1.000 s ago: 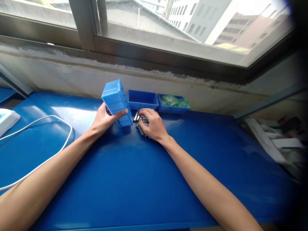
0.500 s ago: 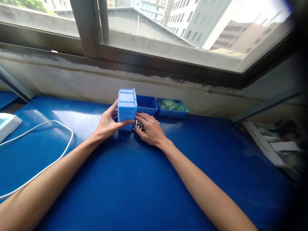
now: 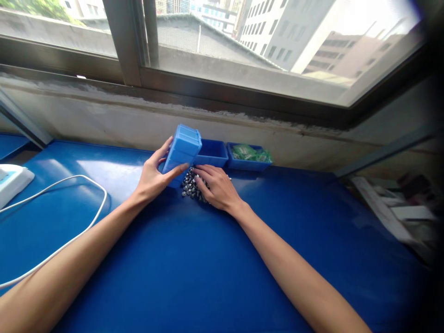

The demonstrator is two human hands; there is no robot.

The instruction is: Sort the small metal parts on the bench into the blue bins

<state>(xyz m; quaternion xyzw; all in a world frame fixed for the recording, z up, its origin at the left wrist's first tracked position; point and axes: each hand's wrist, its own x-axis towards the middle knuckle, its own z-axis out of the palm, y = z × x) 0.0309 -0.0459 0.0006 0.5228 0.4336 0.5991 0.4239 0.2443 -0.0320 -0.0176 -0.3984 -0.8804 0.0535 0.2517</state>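
A blue plastic bin [image 3: 183, 145] is tipped up on its end, its ribbed base toward the top. My left hand [image 3: 156, 173] grips it, thumb on the near side and fingers behind. Beside its lower end, small dark shiny pieces [image 3: 189, 186] lie in a loose pile on the blue tabletop; their exact kind is too small to make out. My right hand [image 3: 218, 187] rests palm down over the right part of this pile, fingers stretched toward the bin and covering some pieces. Its underside is hidden.
Behind my hands stand a second blue bin [image 3: 215, 162] and another blue bin [image 3: 248, 165] holding green plastic packets [image 3: 246, 151]. On the left lie a white device [image 3: 15, 185] and its white cable [image 3: 99, 215]. A window [image 3: 222, 76] rises above the low wall at the back.
The bin has gone from upright to leaning, its top shifted right and its lower end left. More of the dark pieces now show, spread nearer to me. My right hand has barely moved.
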